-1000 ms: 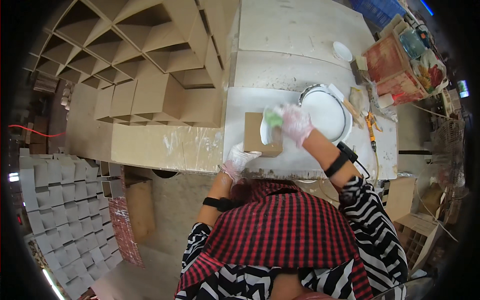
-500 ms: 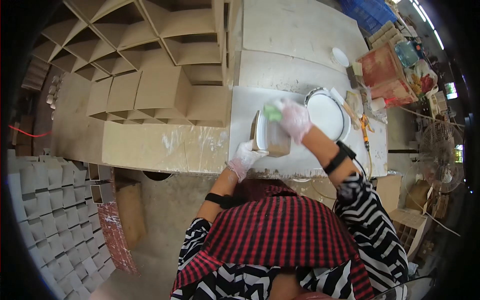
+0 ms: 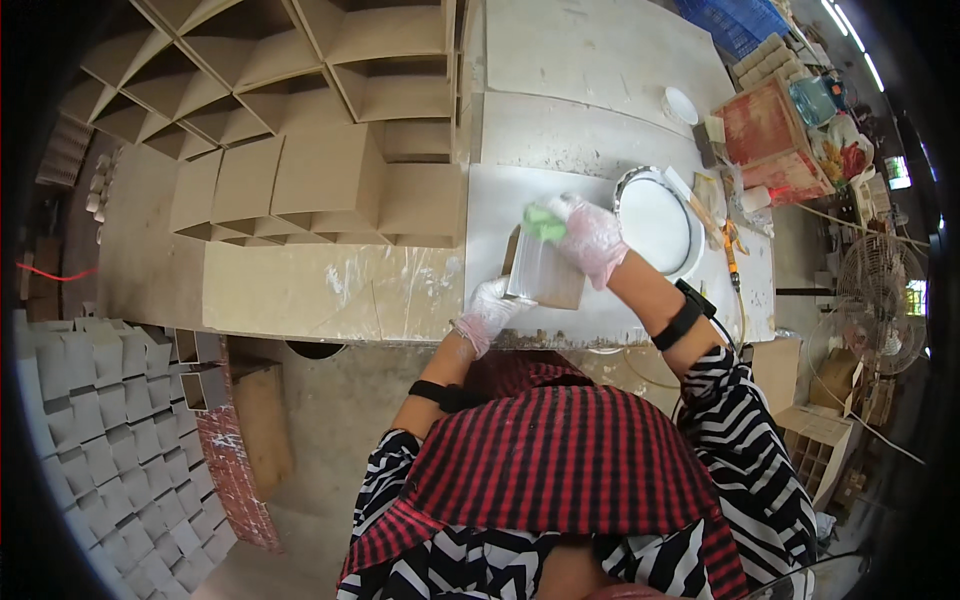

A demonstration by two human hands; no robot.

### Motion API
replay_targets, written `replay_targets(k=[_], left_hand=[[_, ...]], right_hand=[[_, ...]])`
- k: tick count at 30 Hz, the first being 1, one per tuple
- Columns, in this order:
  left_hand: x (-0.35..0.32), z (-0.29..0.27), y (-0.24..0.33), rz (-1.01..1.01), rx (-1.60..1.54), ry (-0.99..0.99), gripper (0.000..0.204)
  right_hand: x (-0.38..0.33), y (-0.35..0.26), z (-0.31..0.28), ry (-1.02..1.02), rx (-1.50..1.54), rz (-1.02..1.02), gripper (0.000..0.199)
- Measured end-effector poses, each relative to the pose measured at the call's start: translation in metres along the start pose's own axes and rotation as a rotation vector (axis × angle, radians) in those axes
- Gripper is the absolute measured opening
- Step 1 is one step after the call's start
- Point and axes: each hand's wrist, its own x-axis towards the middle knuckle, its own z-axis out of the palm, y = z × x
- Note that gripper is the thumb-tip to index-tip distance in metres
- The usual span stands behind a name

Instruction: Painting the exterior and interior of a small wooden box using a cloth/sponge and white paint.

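On the white work board lies a small cardboard box (image 3: 555,283), with white paint over part of its upturned face. Its lower left edge is in the grip of my left hand (image 3: 490,314), which wears a white-smeared glove. Pinched in the gloved fingers of my right hand (image 3: 592,242) is a light green sponge (image 3: 543,224), at the far end of the painted face; whether it touches the box there cannot be made out. A round tub of white paint (image 3: 652,225) stands just right of my right hand.
Brown cardboard boxes (image 3: 325,180) are stacked at the left on the table. A white bowl (image 3: 679,106) sits farther back. Beside the tub lie a wooden-handled brush (image 3: 703,218) and an orange tool (image 3: 731,258). Many pale boxes (image 3: 110,420) are piled at lower left.
My right hand, blurred before, shows more sharply and has shifted slightly right. My left hand keeps its hold on the box, which has barely moved.
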Motion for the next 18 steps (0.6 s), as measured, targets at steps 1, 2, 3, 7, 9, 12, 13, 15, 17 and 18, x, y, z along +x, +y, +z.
replay_targets(k=[1,2,3,7,9,12,13,15,17,18], left_hand=[[0.0,0.0,0.001,-0.002,0.0,-0.006,0.029],[0.001,0.0,0.001,0.006,-0.038,-0.02,0.029],[0.002,0.001,0.001,0.013,-0.076,-0.035,0.03],[0.002,-0.002,-0.004,0.042,-0.034,-0.05,0.028],[0.005,-0.008,-0.014,0.099,-0.209,-0.076,0.026],[0.009,-0.009,-0.013,0.123,-0.043,-0.098,0.027],[0.009,-0.006,-0.01,0.105,0.005,-0.12,0.029],[0.009,-0.002,-0.013,0.079,-0.151,-0.151,0.028],[0.008,-0.005,-0.013,0.053,-0.306,-0.173,0.028],[0.007,-0.006,-0.011,0.029,-0.225,-0.135,0.029]], right_hand=[[-0.008,0.0,0.007,-0.127,0.197,-0.001,0.034],[-0.015,0.0,0.012,-0.252,0.395,-0.003,0.036],[-0.02,-0.002,0.014,-0.249,0.395,0.002,0.036],[-0.048,-0.01,0.016,-0.276,-0.454,-0.257,0.041],[-0.063,-0.025,0.002,-0.457,-0.553,-0.344,0.047],[-0.075,0.013,0.015,-0.421,-0.502,-0.386,0.045],[-0.076,0.024,0.02,-0.442,-0.483,-0.383,0.048],[-0.063,0.049,0.039,-0.363,0.088,-0.289,0.047],[-0.051,0.0,0.019,-0.2,-0.506,-0.356,0.046],[-0.055,-0.001,0.019,-0.121,-0.494,-0.399,0.042]])
